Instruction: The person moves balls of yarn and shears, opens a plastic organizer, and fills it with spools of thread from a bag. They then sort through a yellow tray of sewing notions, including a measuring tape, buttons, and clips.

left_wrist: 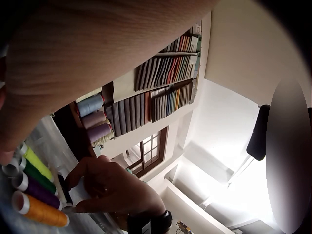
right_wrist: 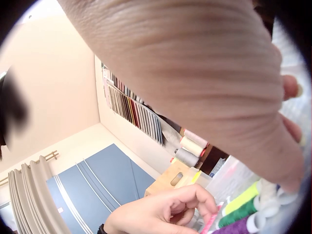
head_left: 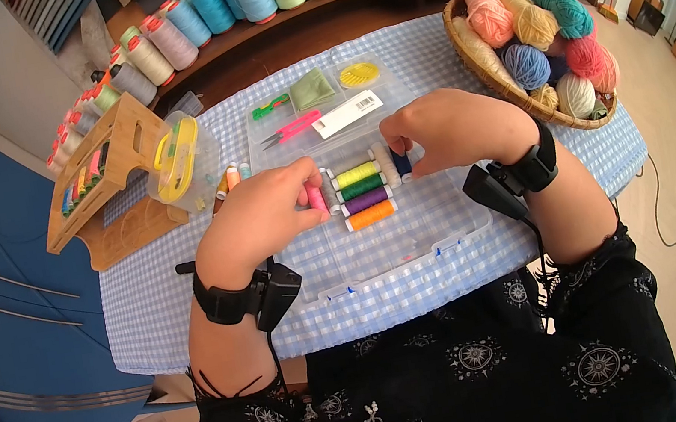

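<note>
clothing: black garment with pale sun-like medallion print — frayed threads at left cuff | left hand (head_left: 256, 214): black wrist strap, boxy black camera, thin black cable | right hand (head_left: 452, 128): black strap, black camera — cable trailing down

L hand (head_left: 256, 214) & R hand (head_left: 447, 128): fingers curled, pinching.

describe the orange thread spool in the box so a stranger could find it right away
On the blue-checked tablecloth sits a clear plastic organizer box, with the left hand and right hand over it. Between them lies a column of four thread spools; the orange spool is the one nearest the person, just below the purple spool.
</note>
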